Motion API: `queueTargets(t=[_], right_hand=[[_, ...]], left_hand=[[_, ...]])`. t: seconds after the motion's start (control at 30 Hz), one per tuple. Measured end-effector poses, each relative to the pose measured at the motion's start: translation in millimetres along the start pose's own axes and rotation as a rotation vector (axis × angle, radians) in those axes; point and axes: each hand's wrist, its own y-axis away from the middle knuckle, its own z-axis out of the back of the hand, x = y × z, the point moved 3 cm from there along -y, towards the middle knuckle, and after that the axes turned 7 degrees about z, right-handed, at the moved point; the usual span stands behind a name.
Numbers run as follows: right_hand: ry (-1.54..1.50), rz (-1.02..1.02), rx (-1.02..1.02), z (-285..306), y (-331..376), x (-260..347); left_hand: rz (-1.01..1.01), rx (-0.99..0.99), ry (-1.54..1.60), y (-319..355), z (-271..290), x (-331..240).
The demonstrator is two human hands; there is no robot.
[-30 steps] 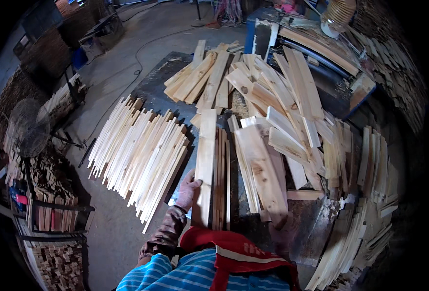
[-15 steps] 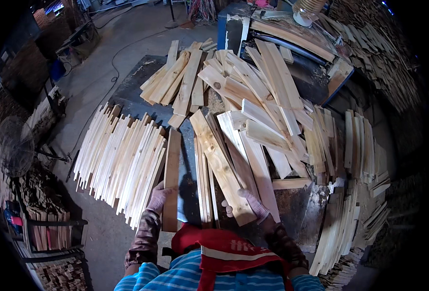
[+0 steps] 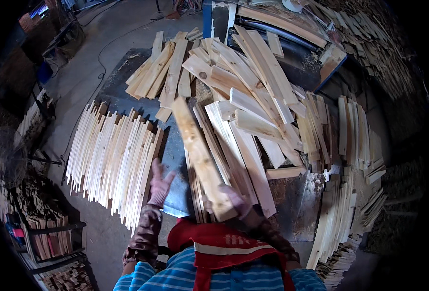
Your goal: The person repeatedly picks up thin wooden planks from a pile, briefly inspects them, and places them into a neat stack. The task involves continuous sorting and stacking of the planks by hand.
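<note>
My right hand [image 3: 238,202], in a pale knit glove, grips the near end of a knotty wooden board [image 3: 195,145]. That board slants away from me over the work surface and is slightly blurred. My left hand [image 3: 161,184], gloved too, has its fingers spread and holds nothing. It is beside the right end of a long row of narrow boards [image 3: 112,160] packed side by side on edge. Between row and held board shows the bluish metal tabletop [image 3: 175,194]. Several more boards [image 3: 246,160] lie just right of the one I hold.
A loose heap of planks [image 3: 243,72] covers the far part of the table. Behind it is a blue-framed machine [image 3: 282,29] with a roller. Stacks of strips [image 3: 336,223] stand at the right. A fan [image 3: 8,155] and piled wood [image 3: 42,218] are at the left.
My left hand has let go of a board, which now rests against the row's right end, and has opened. My right hand has shifted the knotty board leftward. The view has moved slightly.
</note>
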Motion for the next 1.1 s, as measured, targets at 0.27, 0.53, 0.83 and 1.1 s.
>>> queueTargets(t=[0.27, 0.53, 0.83, 1.1], right_hand=[[1.845, 0.809, -0.708, 20.8, -0.8, 17.6], [1.84, 0.57, -1.041, 136.5, 14.1, 9.2], [0.652, 0.615, -0.606, 60.4, 37.9, 21.3], [2.168, 0.759, -0.087, -6.6, 58.6, -6.4]], left_hand=[[0.5, 0.278, 0.527, -28.0, -7.4, -39.2], [-0.128, -0.203, -0.845, 21.5, 61.7, 73.9], [-0.118, 0.177, -0.208, -4.5, -13.6, -8.2], [0.679, 0.536, 0.615, 22.6, -141.6, -61.4]])
